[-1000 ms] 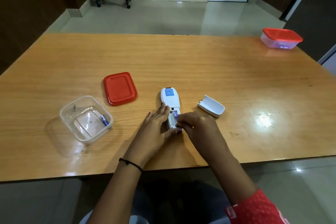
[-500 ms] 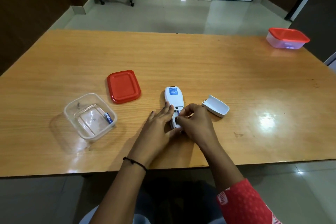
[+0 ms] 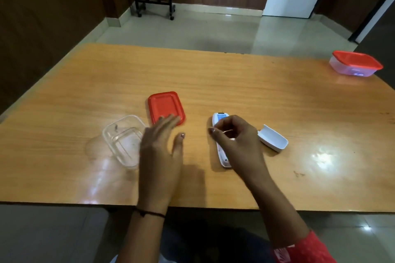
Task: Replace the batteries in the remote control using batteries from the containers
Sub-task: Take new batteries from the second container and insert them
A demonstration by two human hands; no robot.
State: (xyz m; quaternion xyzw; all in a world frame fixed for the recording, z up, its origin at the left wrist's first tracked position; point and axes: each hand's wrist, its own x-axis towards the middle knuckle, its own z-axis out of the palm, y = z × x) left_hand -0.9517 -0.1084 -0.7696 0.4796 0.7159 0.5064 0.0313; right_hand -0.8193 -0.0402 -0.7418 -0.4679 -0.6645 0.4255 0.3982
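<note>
**Remote face down, compartment open: risks at the battery fetch**

Remote control [image 3: 221, 132] flat on tabletop [image 3: 235, 83], largely covered by right hand [image 3: 237, 143]; fingers pinched narrow over the compartment, contents not discernible. Detached cover [image 3: 273, 138] just beside, to the right. Left hand [image 3: 159, 147] spread wide, empty, above open clear container [image 3: 123, 141]; red lid [image 3: 165, 108] adjacent. Lidded container [image 3: 354, 63] well apart. Possible faults: reversed polarity, battery rolling off, remote nudged sideways.

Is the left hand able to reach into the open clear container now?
Probably yes. The left hand is open and hovers beside the clear container, whose red lid lies apart on the table, so nothing blocks its open top.
</note>
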